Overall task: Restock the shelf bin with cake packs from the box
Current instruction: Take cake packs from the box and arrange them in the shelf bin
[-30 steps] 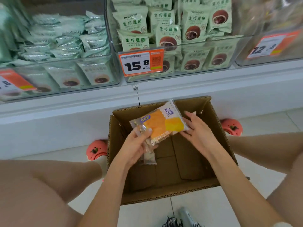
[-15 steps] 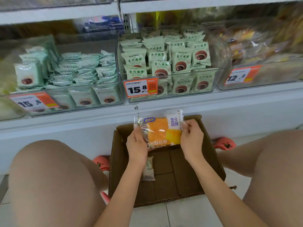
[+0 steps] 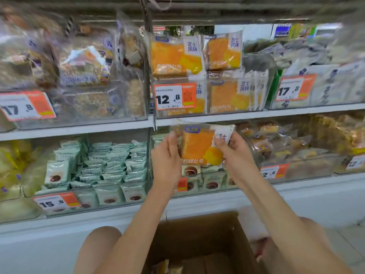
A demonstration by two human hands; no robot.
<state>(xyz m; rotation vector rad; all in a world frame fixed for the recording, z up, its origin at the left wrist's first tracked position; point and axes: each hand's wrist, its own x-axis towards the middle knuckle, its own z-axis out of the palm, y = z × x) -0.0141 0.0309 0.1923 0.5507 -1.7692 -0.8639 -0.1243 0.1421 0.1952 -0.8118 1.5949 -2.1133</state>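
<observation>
Because the clear shelf bin (image 3: 209, 110) of matching packs sits overhead, left hand (image 3: 167, 157) and right hand (image 3: 236, 153) pinch the orange plastic-wrapped cake pack (image 3: 199, 147) by its edges, upright, probably to slot it in.

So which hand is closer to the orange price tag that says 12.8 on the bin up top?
Left. The left hand grips the cake pack almost straight below that 12.8 price tag. The right hand grips the pack's other side, below the tag and further right.
</observation>
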